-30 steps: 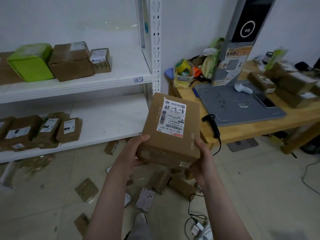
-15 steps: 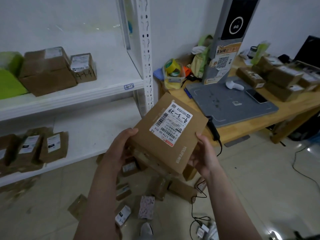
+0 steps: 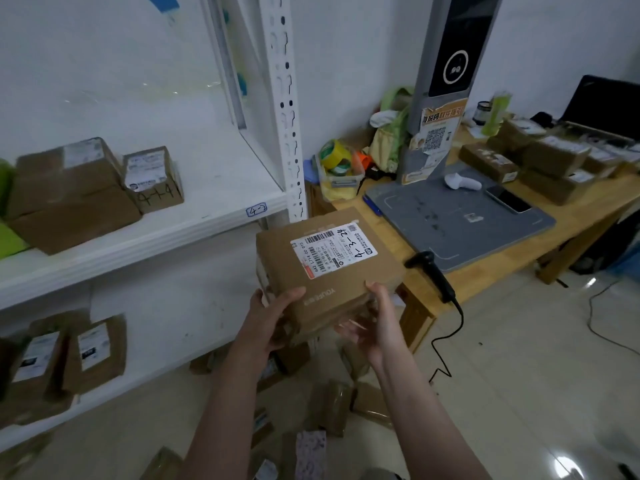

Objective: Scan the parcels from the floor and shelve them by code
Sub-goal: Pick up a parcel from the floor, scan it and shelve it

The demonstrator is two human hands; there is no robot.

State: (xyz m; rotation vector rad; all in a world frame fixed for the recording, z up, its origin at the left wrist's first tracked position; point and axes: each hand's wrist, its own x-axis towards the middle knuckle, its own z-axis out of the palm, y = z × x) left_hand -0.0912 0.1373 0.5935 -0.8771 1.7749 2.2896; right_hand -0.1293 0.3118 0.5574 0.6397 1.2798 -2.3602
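Left hand (image 3: 273, 317) and right hand (image 3: 375, 323) still grasp the parcel (image 3: 346, 289) mid-frame, fingers (image 3: 292, 293) curled round it; it has turned, label (image 3: 332, 249) now sideways.

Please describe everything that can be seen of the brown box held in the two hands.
The brown box is plain cardboard, closed, flat, roughly square, held tilted in the air. A white label with barcodes and handwritten 4-3-24 sticks on its top. Pale lettering is printed near the close edge. The left hand and the right hand grip its near corners, thumbs on top.
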